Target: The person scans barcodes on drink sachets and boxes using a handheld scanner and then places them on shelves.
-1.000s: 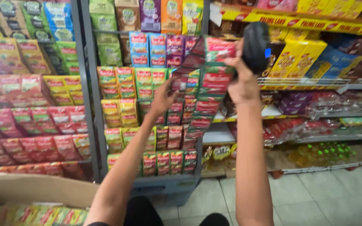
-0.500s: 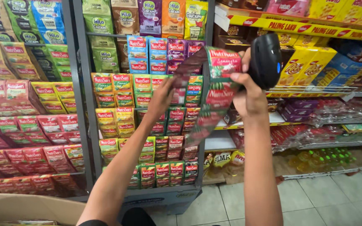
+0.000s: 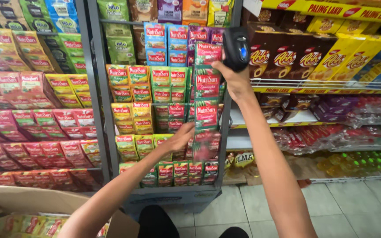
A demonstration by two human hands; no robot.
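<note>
My right hand (image 3: 234,77) is raised at upper centre and grips a black handheld scanner (image 3: 237,47); its fingers also pinch the top of a long strip of red and green drink sachets (image 3: 206,103). The strip hangs straight down in front of the wire rack (image 3: 94,88). My left hand (image 3: 181,137) reaches in from the lower left and holds the strip's left edge near its lower end, fingers stretched along it. The strip's bottom sachet (image 3: 206,143) dangles just right of that hand.
An open cardboard box (image 3: 18,200) with sachet packs sits at the lower left. Rows of hanging sachets fill the rack. To the right, shelves (image 3: 323,86) carry brown and yellow boxes, purple packs and green bottles (image 3: 358,161). Grey floor tiles (image 3: 353,207) lie below.
My left hand has slid down the strip from its middle to its lower part. My right hand with the scanner stays raised, and the view has shifted left.
</note>
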